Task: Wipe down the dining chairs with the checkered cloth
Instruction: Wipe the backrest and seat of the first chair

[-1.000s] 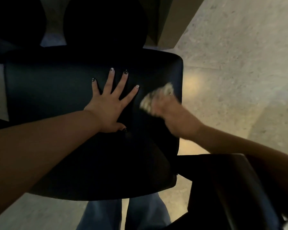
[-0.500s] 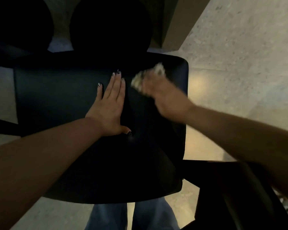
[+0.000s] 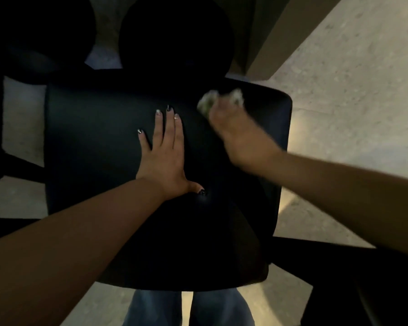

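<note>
on chair seat (image 3: 99, 142), r hand (image 3: 236, 135) gripping cloth (image 3: 212, 102)

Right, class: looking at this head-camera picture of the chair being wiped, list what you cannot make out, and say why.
1. Cloth: head view, motion blur; its checks are unreadable.
2. Right hand: blurred, so its finger positions are unclear.
3. Two round dark shapes beyond the black chair: too dim to identify.
4. Dark furniture at lower right: cut off by the frame edge.
5. Chair legs: hidden under the seat.

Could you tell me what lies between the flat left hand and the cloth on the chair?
Only bare black chair surface separates the left hand from the cloth, per the head view.
</note>
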Action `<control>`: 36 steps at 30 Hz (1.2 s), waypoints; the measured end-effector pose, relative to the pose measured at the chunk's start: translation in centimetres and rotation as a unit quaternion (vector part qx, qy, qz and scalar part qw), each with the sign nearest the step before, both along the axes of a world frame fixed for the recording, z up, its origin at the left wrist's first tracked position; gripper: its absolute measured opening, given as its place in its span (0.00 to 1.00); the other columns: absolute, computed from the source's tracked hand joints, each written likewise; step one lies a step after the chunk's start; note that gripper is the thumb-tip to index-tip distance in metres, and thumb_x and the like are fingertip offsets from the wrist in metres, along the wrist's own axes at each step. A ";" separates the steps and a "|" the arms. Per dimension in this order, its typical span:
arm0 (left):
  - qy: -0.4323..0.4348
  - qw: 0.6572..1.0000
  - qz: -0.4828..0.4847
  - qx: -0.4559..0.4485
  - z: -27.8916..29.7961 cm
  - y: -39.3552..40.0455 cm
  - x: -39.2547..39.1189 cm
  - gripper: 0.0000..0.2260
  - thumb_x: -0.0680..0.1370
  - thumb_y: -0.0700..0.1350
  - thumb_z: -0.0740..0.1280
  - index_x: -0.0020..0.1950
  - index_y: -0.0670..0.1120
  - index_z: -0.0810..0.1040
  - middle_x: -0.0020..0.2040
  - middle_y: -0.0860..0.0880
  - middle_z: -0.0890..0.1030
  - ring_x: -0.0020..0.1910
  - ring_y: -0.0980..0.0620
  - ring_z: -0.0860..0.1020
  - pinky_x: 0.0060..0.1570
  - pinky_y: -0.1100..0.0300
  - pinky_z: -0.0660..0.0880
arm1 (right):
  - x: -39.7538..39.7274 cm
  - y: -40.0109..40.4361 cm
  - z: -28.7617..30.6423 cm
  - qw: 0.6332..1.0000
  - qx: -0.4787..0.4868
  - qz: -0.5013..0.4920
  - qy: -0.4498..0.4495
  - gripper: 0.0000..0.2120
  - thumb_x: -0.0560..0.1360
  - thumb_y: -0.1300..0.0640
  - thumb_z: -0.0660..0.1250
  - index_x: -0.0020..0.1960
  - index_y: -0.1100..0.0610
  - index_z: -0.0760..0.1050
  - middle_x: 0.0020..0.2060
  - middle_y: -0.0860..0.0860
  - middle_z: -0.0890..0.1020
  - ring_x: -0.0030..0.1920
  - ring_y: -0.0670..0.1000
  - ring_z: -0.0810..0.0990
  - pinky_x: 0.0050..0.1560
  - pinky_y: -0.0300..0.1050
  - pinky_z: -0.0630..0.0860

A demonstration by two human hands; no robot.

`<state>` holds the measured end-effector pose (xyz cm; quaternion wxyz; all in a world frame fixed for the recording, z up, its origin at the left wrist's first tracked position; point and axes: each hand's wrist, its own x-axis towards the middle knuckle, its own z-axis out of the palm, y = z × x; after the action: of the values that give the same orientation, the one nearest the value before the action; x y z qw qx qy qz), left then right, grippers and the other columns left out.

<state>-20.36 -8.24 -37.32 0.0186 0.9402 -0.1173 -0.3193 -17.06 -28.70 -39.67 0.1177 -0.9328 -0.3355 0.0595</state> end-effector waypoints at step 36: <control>0.048 0.985 -0.150 0.070 2.5 12.1 5.7 0.61 0.65 0.70 0.70 0.77 0.46 0.31 0.79 0.49 0.34 0.77 0.36 0.41 0.71 0.38 0.58 | -2.0 10.1 2.3 0.974 0.073 0.102 0.188 0.30 0.72 0.70 0.58 0.74 0.64 0.59 0.74 0.60 0.59 0.76 0.58 0.52 0.75 0.45 0.39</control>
<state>-14.67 3.87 -34.85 -0.0899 0.8944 -0.2338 -0.3705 -19.10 -18.60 -37.34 0.2402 -0.8547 -0.4038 0.2210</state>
